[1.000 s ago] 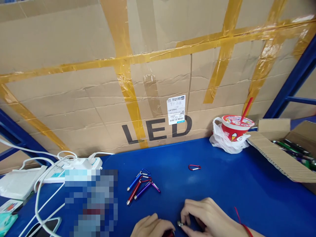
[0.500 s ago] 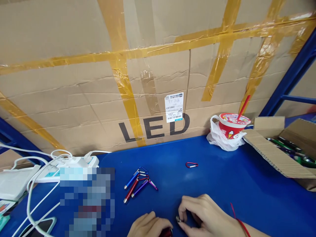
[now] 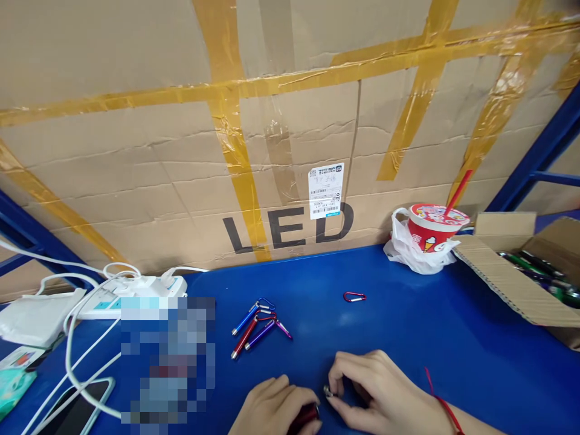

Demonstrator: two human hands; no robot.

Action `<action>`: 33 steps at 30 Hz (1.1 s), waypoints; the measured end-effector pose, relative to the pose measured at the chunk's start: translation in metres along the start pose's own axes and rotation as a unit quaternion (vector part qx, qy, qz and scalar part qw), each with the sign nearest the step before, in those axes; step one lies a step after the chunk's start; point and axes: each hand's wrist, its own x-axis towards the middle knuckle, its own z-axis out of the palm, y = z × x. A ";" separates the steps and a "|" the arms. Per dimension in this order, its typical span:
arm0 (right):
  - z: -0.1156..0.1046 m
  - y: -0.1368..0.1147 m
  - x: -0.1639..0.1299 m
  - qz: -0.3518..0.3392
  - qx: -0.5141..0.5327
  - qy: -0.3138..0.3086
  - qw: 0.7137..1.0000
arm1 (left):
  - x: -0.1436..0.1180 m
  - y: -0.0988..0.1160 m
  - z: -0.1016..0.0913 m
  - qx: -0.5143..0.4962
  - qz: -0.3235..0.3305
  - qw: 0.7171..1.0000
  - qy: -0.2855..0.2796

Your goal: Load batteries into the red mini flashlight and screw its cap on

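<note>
My left hand (image 3: 275, 403) is curled around a dark red metal tube (image 3: 304, 418), mostly hidden by the fingers, with a shiny end toward the right. Just right of it, my right hand (image 3: 378, 389) pinches a small silvery metal piece (image 3: 327, 391) between thumb and forefinger. The two held parts are close but apart. Beyond my left hand lie three mini keychain flashlights: a blue one (image 3: 245, 319), a red one (image 3: 244, 338) and a purple one (image 3: 260, 335), each with a carabiner clip. A loose red carabiner (image 3: 354, 297) rests farther back, above my right hand.
At the right stands an open cardboard box (image 3: 498, 278) with several dark and green tubes (image 3: 544, 272). A red cup (image 3: 435, 229) with a straw sits in a white bag. Left are a power strip (image 3: 154, 290), cables and a phone (image 3: 75, 411). A large carton (image 3: 290, 139) closes the back.
The whole view has shifted slightly, so the scene sits a little further right and higher. Both hands keep their grips in nearly the same place; slightly more of the red tube shows.
</note>
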 end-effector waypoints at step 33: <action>0.000 -0.001 -0.002 -0.005 -0.005 -0.007 1.000 | 0.003 -0.001 -0.006 0.005 0.023 1.000 -0.021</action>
